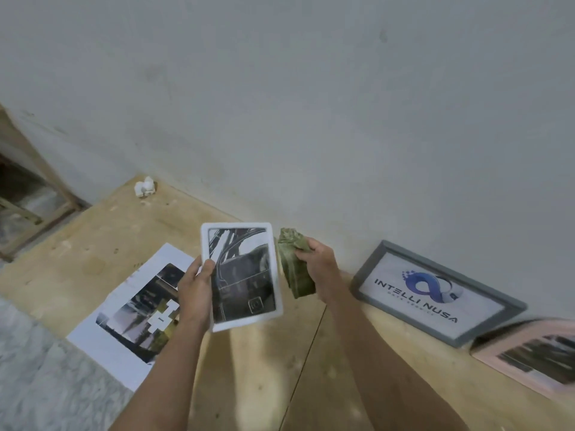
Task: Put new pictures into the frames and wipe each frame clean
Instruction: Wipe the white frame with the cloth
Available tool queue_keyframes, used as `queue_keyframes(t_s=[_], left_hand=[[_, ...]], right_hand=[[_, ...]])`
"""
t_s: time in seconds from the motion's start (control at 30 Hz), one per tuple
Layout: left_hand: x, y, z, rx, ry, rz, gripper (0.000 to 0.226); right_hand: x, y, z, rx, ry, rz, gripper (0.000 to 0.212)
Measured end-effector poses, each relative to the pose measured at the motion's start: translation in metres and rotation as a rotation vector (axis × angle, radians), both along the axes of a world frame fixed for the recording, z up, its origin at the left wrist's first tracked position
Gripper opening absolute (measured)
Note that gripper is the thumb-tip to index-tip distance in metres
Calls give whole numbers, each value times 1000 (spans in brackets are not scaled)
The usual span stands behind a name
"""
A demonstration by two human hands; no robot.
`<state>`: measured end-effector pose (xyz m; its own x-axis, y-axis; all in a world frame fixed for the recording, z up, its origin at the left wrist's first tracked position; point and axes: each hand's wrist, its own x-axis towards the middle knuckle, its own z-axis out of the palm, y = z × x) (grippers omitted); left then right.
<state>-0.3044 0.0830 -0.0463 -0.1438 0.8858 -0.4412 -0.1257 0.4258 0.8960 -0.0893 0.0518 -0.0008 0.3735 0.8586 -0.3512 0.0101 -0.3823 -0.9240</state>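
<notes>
Pink frame (529, 359) blurred, edge-cropped.

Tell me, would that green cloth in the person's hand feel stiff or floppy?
Probably floppy: the green cloth bunches into creased folds where the right hand grips it. Likely light too, since one hand holds it up. It looks unlikely to slip or break.

The pink frame (529, 356) is cut off by the right edge and its picture is blurred. The left hand (196, 293) hides part of the printed sheet (124, 318). The small white object (144, 186) cannot be identified.
</notes>
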Motion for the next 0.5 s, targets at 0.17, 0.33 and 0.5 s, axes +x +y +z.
queue_keyframes(t_s=[0.17, 0.33, 0.5], left_hand=[[15, 10, -24, -26, 48, 23, 45], [28, 13, -50, -56, 65, 21, 28], [30, 12, -58, -71, 48, -8, 27]], right_hand=[[45, 38, -73, -67, -384, 97, 19], [43, 50, -180, -213, -839, 382, 50], [35, 51, -202, -395, -891, 565, 69]])
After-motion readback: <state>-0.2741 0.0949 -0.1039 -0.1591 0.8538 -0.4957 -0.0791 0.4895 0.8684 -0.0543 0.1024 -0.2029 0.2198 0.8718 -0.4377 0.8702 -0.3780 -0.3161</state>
